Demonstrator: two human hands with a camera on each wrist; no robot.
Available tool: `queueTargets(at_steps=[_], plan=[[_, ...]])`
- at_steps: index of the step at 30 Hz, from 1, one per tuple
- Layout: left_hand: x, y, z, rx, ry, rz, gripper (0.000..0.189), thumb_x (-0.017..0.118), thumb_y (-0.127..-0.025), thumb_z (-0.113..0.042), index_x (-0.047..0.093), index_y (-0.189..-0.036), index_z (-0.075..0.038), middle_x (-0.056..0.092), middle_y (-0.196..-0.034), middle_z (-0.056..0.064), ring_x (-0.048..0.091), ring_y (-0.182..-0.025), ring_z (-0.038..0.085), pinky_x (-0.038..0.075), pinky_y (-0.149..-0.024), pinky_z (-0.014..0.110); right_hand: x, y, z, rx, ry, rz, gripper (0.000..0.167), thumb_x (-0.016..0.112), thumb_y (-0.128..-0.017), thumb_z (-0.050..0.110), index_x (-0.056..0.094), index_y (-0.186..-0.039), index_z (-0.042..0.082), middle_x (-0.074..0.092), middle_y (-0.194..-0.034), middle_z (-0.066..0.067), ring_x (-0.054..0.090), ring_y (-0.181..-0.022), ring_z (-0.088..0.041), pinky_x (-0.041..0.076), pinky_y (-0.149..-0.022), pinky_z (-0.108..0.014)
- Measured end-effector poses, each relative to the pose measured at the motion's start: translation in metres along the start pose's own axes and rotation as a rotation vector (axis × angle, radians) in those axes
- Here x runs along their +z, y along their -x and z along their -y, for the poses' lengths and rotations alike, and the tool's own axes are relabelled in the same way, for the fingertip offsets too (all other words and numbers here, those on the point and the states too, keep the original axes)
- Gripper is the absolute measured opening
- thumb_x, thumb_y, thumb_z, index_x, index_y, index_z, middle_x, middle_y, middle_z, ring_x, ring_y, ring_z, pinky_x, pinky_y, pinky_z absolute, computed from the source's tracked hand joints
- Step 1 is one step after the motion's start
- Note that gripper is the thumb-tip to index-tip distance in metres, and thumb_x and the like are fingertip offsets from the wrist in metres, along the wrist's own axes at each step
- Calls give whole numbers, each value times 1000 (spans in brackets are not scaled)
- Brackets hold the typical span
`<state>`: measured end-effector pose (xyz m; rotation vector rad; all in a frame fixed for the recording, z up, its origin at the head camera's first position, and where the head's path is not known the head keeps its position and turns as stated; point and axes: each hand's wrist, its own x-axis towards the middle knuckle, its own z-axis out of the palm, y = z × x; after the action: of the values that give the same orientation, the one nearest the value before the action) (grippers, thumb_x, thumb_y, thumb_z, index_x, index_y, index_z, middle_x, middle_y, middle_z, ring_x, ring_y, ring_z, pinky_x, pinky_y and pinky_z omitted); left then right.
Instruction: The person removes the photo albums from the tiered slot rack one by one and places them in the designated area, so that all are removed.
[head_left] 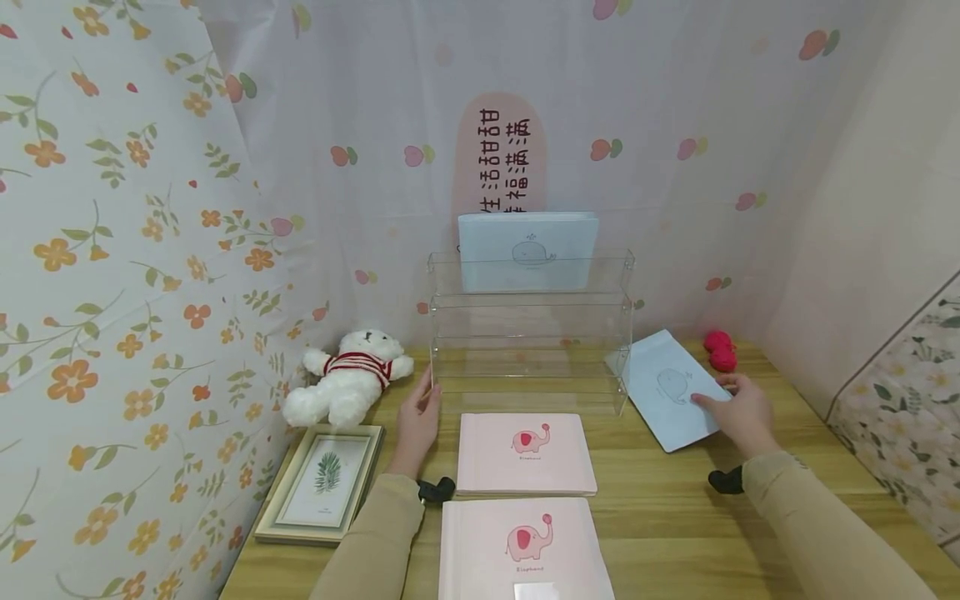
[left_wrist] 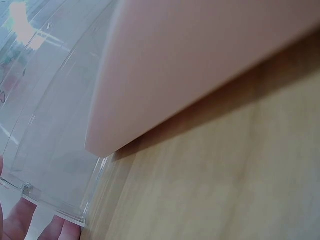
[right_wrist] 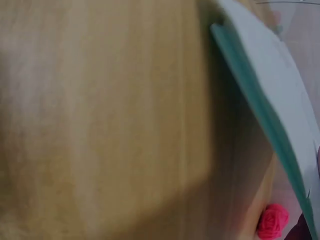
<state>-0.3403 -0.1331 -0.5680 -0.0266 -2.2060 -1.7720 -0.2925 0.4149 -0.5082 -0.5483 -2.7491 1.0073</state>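
**Clear stand [head_left: 528,320] held low at left; pale-blue booklet [head_left: 666,383] pinched at right edge**

Clock directions taken about the rear pink booklet [head_left: 525,454], flat on the table [head_left: 660,517].

At nine: framed leaf print [head_left: 322,483], face up. At ten: white plush bear [head_left: 348,379], reclined.

Between nine and ten: left grip [head_left: 418,425], thumb and fingers closed about the lower left edge of the stand. At twelve: the stand itself, upright and tiered, with a whale-printed booklet [head_left: 525,250] in the top tier. Judged rigid plastic: fairly light, smooth, inclined to slide, likely to scratch or crack if knocked. Best held low by the side walls, away from the thin front lips.

At six: front pink booklet [head_left: 517,546], also flat.

At two: pale-blue booklet, just beside the stand's right side, tilted, partly raised from the table in the right wrist view. Contact with the stand: cannot tell. Judged light, firm but able to flex, mildly slippery, corners easily dented. Take hold at mid-edge, thumb on the cover and fingers behind, all leaves pinched together against fanning. Beyond, also at two: red rose-shaped ball [head_left: 721,351].

Toward three: right grip [head_left: 738,412], pinching the booklet's right edge, thumb on the cover, remaining fingers partly hidden.
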Motion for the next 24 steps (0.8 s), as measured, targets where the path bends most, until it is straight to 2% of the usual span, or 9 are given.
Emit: queueTargets(at_steps=[6, 9, 14, 20, 24], plan=[[0, -1, 1, -1, 4, -5, 49, 64, -113, -19, 57, -162, -19, 59, -163, 13, 67, -139, 45, 57, -114, 59, 5, 2, -10, -119, 105, 3, 76, 81, -100, 42, 54, -141, -15, 60, -138, -42, 59, -112, -54, 53, -86, -55], [0, -1, 1, -2, 15, -3, 50, 65, -113, -18, 57, -162, -19, 59, -163, 14, 67, -139, 45, 57, -114, 59, 8, 4, -15, -146, 132, 13, 76, 81, -100, 43, 56, -138, -18, 61, -135, -44, 60, -112, -56, 53, -89, -61], [1, -2, 1, -6, 23, 3, 50, 65, -113, -20, 57, -162, -22, 60, -162, 13, 67, -138, 45, 58, -114, 58, 10, 5, -20, -146, 178, 35, 81, 77, -102, 49, 56, -138, -20, 61, -136, -46, 59, -116, -60, 52, -96, -68], [0, -2, 1, 10, 16, 1, 49, 64, -113, -19, 57, -162, -20, 59, -163, 14, 67, -138, 45, 58, -113, 59, 9, 0, -16, -134, 253, 79, 79, 71, -104, 51, 55, -137, -18, 62, -133, -46, 62, -109, -58, 53, -89, -64], [-1, -1, 3, 19, 11, 8, 49, 63, -114, -20, 56, -162, -18, 58, -164, 14, 67, -139, 45, 58, -113, 59, 6, -4, -8, -124, 342, 150, 76, 67, -106, 49, 55, -136, -20, 62, -133, -46, 65, -104, -53, 55, -84, -60]])
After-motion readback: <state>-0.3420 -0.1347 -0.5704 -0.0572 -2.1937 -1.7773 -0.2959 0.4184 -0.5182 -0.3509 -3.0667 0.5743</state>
